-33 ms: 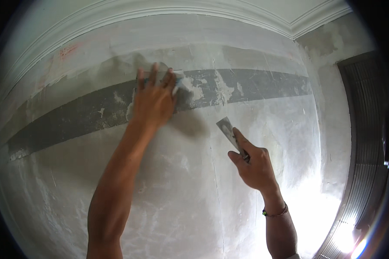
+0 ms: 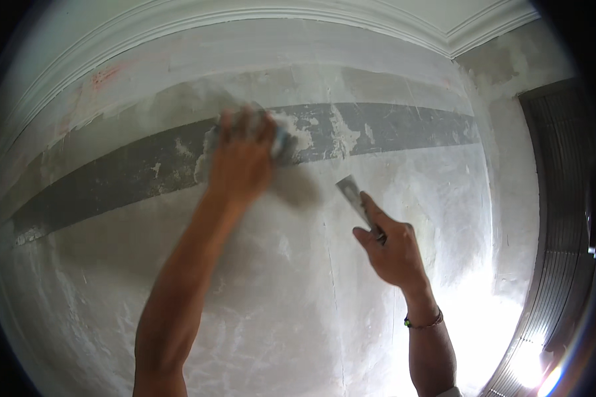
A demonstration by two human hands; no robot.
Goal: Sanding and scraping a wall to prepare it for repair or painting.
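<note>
My left hand (image 2: 242, 162), blurred by motion, is pressed over a flat tool (image 2: 281, 142) with light blue parts, against the dark grey band (image 2: 410, 129) across the wall. The tool's shape is mostly hidden by my fingers and the blur. Lower and to the right, my right hand (image 2: 394, 251) grips a small metal trowel (image 2: 347, 188), its blade tilted up to the left and held below the band. Pale patches of filler (image 2: 343, 139) show on the band beside my left hand.
The plastered wall (image 2: 298, 264) fills most of the view. A white moulded cornice (image 2: 291, 10) runs along the top to the corner. At the right is a dark ribbed strip (image 2: 556, 198) beside the side wall, with a bright light (image 2: 533, 370) at lower right.
My left hand and its tool have shifted slightly right and are now blurred. My right hand with the trowel has moved a little up and to the right.
</note>
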